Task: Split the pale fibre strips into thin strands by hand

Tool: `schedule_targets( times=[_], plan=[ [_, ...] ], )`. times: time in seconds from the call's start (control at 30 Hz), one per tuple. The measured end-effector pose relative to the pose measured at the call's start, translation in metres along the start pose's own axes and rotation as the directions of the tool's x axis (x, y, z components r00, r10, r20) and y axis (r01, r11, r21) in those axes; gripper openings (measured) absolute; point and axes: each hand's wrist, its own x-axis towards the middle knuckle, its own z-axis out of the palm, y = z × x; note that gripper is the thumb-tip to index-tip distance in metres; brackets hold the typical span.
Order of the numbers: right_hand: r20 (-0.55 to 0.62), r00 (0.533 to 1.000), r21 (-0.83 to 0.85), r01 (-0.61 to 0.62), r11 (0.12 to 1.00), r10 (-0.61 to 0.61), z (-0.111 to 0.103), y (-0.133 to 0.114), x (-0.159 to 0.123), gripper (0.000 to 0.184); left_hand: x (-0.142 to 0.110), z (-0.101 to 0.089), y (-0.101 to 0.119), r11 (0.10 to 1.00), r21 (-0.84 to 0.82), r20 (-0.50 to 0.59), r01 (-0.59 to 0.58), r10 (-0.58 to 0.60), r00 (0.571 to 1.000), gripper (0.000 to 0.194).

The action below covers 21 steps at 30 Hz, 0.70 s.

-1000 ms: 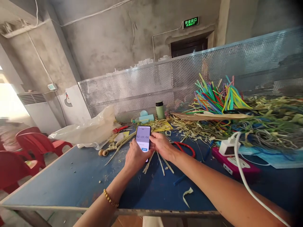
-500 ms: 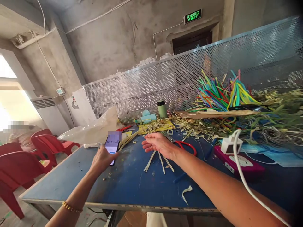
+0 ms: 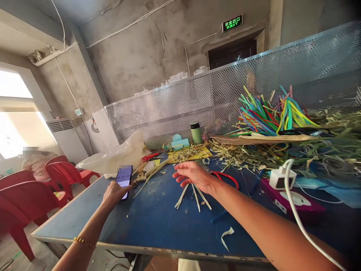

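My left hand (image 3: pixel 112 195) grips a dark-edged phone (image 3: pixel 124 182) by its lower part, thumb along the right side; its lit screen shows a timer. To the right, my right hand (image 3: pixel 195 176) hovers palm-sideways with fingers stretched and apart. From beneath it several pale straw strips (image 3: pixel 196 198) fan out toward me on the blue table; their far ends are hidden by the hand. Just beyond the right wrist lie red-handled scissors (image 3: pixel 229 177), partly covered. A bundle of dried straw (image 3: pixel 149 173) rests between the phone and my right hand.
A plastic bag (image 3: pixel 118 152) sits at the back left, near a blue bottle (image 3: pixel 180 143) and a green cup (image 3: pixel 196 133). Colourful pipe cleaners (image 3: pixel 270 113) and dried grass cover the right. A magenta power strip (image 3: pixel 293 197) holds a white charger (image 3: pixel 282 177) with cable.
My left hand has moved left with the phone, away from the straw bundle, which shows more now. My right hand keeps its place above the strips. The camera view has shifted slightly.
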Motion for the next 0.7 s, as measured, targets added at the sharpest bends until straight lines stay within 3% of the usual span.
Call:
schedule_targets(
  times=[0.33,0.7],
  plan=[
    [0.016,1.0,-0.014,-0.002,1.0,0.002,0.002,-0.005,-0.006,0.012,0.005,0.006,0.0,1.0,0.025,0.017,0.016,-0.016,1.0,0.075],
    [-0.002,1.0,-0.031,0.03,0.999,-0.03,-0.003,-0.016,-0.012,0.011,0.002,0.008,-0.004,0.997,0.066,-0.002,-0.029,0.029,1.0,0.091]
  ],
)
